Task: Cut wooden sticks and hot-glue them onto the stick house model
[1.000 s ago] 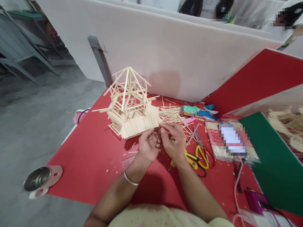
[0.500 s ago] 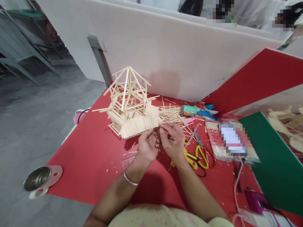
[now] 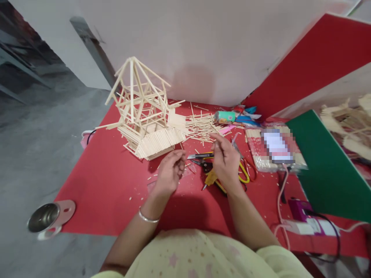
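Observation:
My left hand (image 3: 170, 173) is curled, fingertips together, just in front of the stick model (image 3: 145, 112); whether something small is pinched there I cannot make out. Open-framed on top, the model has a peaked roof frame and a slatted base of pale wooden sticks. My right hand (image 3: 227, 160) is apart from the left, index finger stretched out, thumb away from it, with nothing visible between them. Beside its palm lie a box cutter (image 3: 199, 156) and a yellow glue gun (image 3: 211, 178). Scissors (image 3: 243, 173) with yellow handles are partly hidden behind this hand.
Loose sticks (image 3: 201, 125) lie behind my hands, beside a green-labelled bottle (image 3: 224, 117). On the right are a phone (image 3: 276, 146) on packaged sticks, a green board (image 3: 330, 166) and a purple box (image 3: 300, 210). A pink mug (image 3: 65, 212) stands at the left edge.
My hands have separated: the right has moved off to the right, the left slightly left of the model's front edge. The view has tilted downward, and the box cutter now shows between the hands.

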Motion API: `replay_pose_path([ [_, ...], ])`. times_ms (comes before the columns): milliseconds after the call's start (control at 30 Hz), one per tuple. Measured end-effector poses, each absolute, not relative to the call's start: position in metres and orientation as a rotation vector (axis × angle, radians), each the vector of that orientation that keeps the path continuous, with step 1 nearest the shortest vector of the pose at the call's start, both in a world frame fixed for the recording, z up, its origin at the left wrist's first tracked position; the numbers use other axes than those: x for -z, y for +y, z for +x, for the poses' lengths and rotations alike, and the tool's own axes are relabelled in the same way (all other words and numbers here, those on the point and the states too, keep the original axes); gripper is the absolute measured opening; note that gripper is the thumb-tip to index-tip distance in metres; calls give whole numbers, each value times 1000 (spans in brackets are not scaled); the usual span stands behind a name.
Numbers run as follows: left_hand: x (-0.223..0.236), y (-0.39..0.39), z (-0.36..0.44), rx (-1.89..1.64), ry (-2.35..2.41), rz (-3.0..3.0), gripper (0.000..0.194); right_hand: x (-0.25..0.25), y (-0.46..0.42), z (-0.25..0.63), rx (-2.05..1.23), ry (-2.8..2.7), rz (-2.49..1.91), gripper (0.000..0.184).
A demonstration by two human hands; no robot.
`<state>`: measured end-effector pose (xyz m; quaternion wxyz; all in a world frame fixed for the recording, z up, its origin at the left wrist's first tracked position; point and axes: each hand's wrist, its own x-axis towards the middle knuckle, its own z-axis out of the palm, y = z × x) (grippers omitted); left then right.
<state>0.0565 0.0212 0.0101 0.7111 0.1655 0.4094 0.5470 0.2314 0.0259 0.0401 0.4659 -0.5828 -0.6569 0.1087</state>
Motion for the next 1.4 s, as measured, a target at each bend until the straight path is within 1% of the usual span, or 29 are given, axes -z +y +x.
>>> replay_pose_path([
  [100, 1, 3, 32, -1209, 1196, 619, 21, -39, 16, 247, -294, -1560, -1558, 34],
  [200, 9, -12, 2, -1160, 1419, 947, 30, -34, 10, 258, -357, -1602, -1634, 35],
  [267, 13, -17, -17, -1127, 1582, 1145, 29, -29, 8, 261, -421, -1743, -1631, 30],
  [367, 19, -18, -36, -1014, 1729, 1392, 16, -21, 9, 258, -477, -1997, -1577, 22],
  [400, 21, -17, -39, -966, 1749, 1464, 14, -19, 10, 256, -481, -2080, -1569, 20],
  [500, 25, -14, -46, -832, 1793, 1618, 19, -15, 15, 249, -461, -2323, -1587, 16],
  [633, 25, -12, -52, -698, 1902, 1680, 23, -16, 28, 235, -375, -2588, -1596, 16],
  [733, 25, -14, -56, -634, 1966, 1668, 24, -19, 39, 220, -348, -2670, -1581, 16],
  [933, 31, -17, -56, -659, 1884, 1712, 23, -15, 47, 194, -321, -2777, -1528, 17],
  [1067, 36, -16, -50, -655, 1779, 1759, 22, -9, 49, 191, -347, -2803, -1525, 16],
  [1233, 39, -11, -52, -687, 1758, 1760, 21, -10, 47, 193, -354, -2853, -1554, 17],
  [1333, 40, -10, -59, -719, 1776, 1697, 21, -12, 36, 191, -440, -2886, -1519, 17],
  [1400, 40, -9, -64, -728, 1808, 1688, 22, -13, 28, 189, -525, -2917, -1517, 20],
])
